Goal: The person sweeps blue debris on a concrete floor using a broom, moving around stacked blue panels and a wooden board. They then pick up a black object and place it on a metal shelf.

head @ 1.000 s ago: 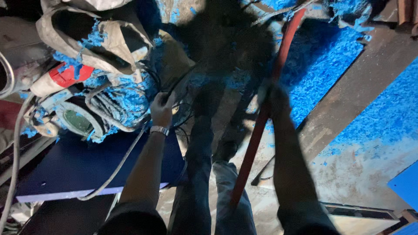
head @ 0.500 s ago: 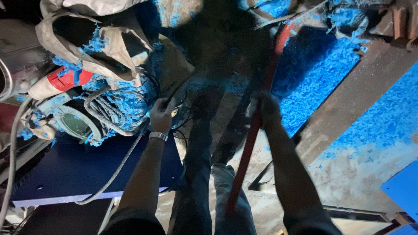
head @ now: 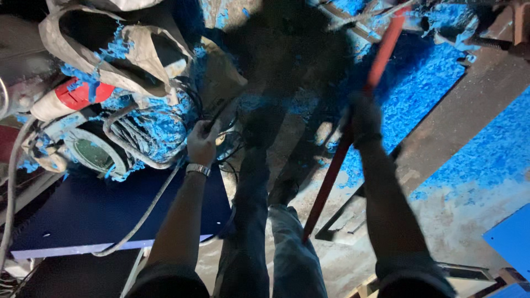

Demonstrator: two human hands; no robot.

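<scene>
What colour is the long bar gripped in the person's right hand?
Red: the long bar in the right hand shows best in the head view.

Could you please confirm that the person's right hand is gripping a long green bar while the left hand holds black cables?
Not quite: in the head view the long bar in the right hand is red, not green. The left hand does hold the black cables.

Dim workshop, worn concrete floor (head: pixel 441 232) strewn with blue shavings (head: pixel 419 83), dark blue board (head: pixel 99 215) lower left
</scene>
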